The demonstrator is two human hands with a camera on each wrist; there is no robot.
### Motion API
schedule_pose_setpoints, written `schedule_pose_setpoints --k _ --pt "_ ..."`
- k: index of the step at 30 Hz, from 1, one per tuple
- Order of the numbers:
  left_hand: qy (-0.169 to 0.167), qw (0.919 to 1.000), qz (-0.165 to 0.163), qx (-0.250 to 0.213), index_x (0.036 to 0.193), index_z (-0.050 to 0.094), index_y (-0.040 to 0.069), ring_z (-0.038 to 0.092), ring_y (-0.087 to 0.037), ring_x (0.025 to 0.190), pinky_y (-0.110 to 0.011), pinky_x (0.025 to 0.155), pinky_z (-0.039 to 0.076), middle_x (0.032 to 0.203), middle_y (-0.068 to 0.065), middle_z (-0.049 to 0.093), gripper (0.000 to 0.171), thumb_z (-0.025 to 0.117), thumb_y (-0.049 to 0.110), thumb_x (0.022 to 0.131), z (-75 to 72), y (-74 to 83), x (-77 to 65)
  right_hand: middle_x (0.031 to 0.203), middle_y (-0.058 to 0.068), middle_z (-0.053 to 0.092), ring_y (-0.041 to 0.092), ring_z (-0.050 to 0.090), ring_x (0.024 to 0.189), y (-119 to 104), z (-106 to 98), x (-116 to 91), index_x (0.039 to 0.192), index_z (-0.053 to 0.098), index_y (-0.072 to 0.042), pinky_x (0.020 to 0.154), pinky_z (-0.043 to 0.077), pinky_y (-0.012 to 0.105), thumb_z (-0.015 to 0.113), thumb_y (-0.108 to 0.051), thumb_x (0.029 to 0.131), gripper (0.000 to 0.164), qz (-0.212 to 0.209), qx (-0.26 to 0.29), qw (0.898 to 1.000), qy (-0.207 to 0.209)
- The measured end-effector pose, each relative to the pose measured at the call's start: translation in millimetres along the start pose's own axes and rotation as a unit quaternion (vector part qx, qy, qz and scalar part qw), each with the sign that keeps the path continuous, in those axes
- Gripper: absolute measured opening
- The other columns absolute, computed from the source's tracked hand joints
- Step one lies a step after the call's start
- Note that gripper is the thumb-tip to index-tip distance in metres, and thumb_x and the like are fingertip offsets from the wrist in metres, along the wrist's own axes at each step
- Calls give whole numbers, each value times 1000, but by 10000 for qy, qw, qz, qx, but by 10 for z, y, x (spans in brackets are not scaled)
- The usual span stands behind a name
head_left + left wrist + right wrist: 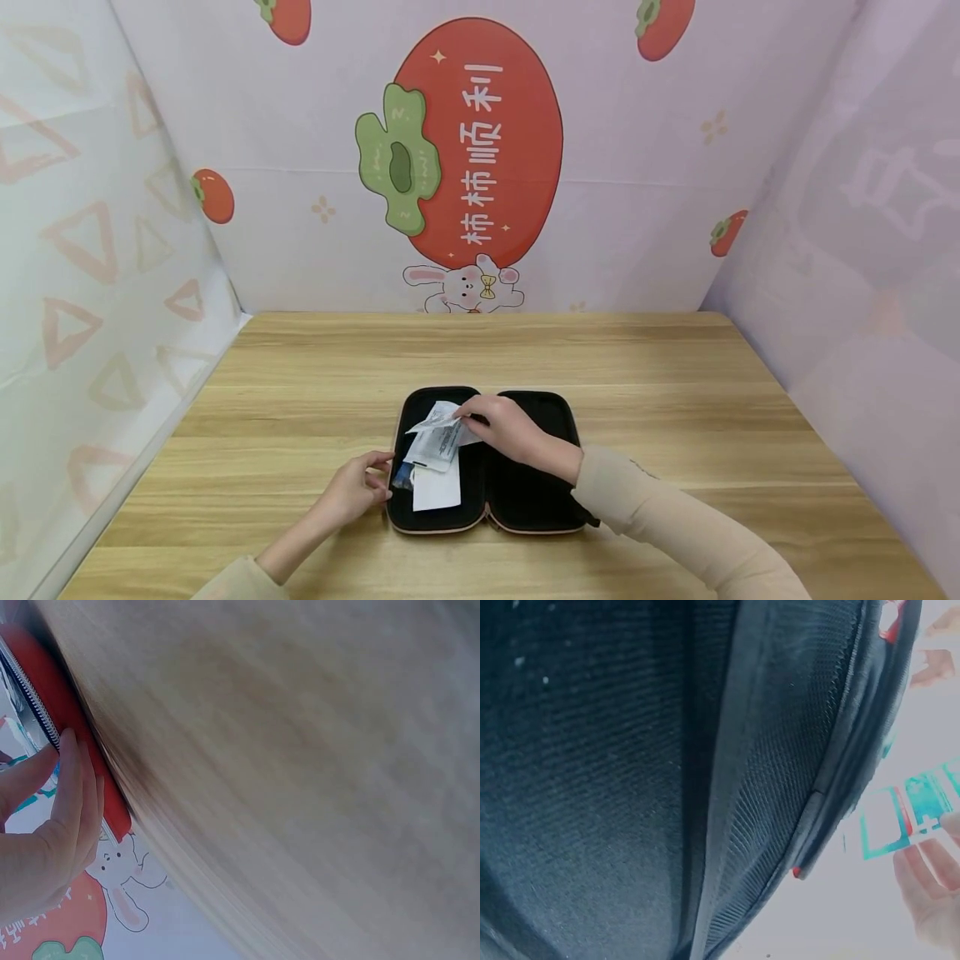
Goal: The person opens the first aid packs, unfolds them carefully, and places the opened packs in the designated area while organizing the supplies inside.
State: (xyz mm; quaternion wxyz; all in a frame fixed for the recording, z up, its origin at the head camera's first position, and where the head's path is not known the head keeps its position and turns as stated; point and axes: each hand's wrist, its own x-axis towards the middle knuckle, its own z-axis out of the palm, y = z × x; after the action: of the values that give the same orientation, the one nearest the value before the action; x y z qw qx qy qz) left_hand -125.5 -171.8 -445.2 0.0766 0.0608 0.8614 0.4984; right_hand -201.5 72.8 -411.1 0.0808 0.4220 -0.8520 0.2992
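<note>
A zippered case (474, 496) lies unfolded on the table, black inside and red outside in the left wrist view. My left hand (354, 490) grips its left rim, with the thumb (26, 780) at the zipper and the fingers (75, 802) against the red shell. Over the left half, my right hand (504, 427) pinches a thin white packet (437, 446) with printed text. Teal print and a white cross show on the packet (885, 821) in the right wrist view. Under it lie a plain white piece (437, 490) and a small blue item (403, 476).
The case's right half (528, 492), black with mesh (787, 772), lies beneath my right forearm. Wooden tabletop (300, 392) surrounds the case. Behind it stands a printed backdrop (600, 250), with patterned sheets at both sides.
</note>
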Motion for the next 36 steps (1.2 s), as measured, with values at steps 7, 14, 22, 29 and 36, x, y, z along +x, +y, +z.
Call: schedule_pose_setpoints --k 7,14,22,29,36 --pt "53 9999 -68 75 114 48 -14 58 -20 67 -22 51 47 93 -16 57 50 60 -16 65 8 9 1 91 3 65 10 60 82 43 -68 7 95 66 -5 67 49 18 59 -1 81 15 -216 51 9971 725" --pt "81 9999 -108 96 114 49 -13 58 -20 66 -22 51 47 93 -17 57 50 60 -16 65 13 19 -1 89 7 65 12 60 78 58 -183 3 93 65 -1 65 51 21 59 0 80 14 -270 197 9942 1026" --pt "133 9997 -153 139 113 50 -13 58 -21 66 -21 50 46 93 -16 58 49 59 -16 65 20 29 -2 86 8 65 14 61 76 87 -294 -64 93 64 0 66 51 20 59 -2 81 13 376 414 9922 1114" --pt "28 9999 -44 120 114 48 -15 58 -20 65 -22 50 47 94 -18 57 50 59 -16 66 9 16 -7 83 9 65 14 60 74 147 -373 -138 95 64 1 63 51 21 58 -4 83 15 1114 1060 9811 1174" --pt "-21 10000 32 40 114 46 -16 59 -21 66 -22 50 47 94 -19 57 50 59 -16 66 4 9 -3 80 8 65 14 59 70 223 -425 -260 96 63 2 61 50 23 59 -5 82 16 1608 1224 9710 1274"
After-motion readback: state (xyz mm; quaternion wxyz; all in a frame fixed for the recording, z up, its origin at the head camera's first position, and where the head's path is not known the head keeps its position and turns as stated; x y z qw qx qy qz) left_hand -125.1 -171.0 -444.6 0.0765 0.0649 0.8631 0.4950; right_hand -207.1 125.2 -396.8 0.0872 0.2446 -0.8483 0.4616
